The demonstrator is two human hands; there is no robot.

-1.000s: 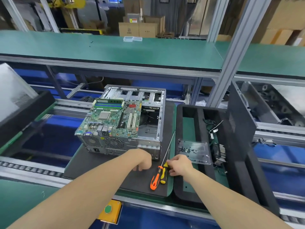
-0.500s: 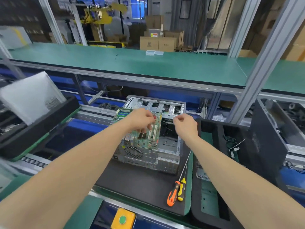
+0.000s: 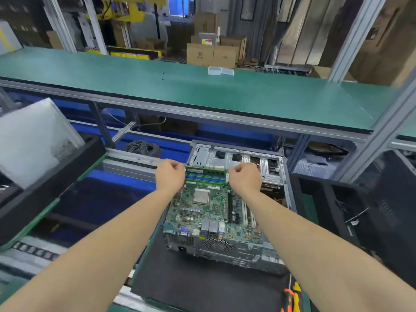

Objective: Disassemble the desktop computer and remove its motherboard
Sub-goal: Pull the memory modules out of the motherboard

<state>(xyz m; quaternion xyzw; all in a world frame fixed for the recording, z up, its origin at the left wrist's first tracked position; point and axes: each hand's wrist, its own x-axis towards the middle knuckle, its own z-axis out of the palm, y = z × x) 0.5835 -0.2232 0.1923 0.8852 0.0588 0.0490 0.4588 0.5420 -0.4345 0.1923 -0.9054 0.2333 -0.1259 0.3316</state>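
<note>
With both hands out at the far end of the case, the step in hand looks like the lift-out itself: taking the motherboard off the case.

- Case: lies on its side on a black mat, rear panel with the fan grille facing the person.
- Motherboard: on top of the case's open side, parts facing up. It looks free of the case rather than seated, though no screw points are clear enough to confirm this.
- Long axis: runs near to far along the case, away from the person. The port block sits at the case's rear panel end. The memory sticks lie crosswise at the case's far end, with the processor between the two.
- Left hand: at the board's far left corner, fingers curled in and pinching the edge.
- Right hand: at the far right corner, gripping the same way. On both hands the knuckles hide the fingertips.
- Screwdrivers: on the mat, near and to the right of the case, untouched.

Next move, as I judge it:
- Raise the far edge evenly with both hands and keep the board level.
- Draw the ports clear of the rear panel, then carry the board away from the case.
- Hold by the edges only. A one-sided pull could flex the board or snag it on the case frame.
</note>
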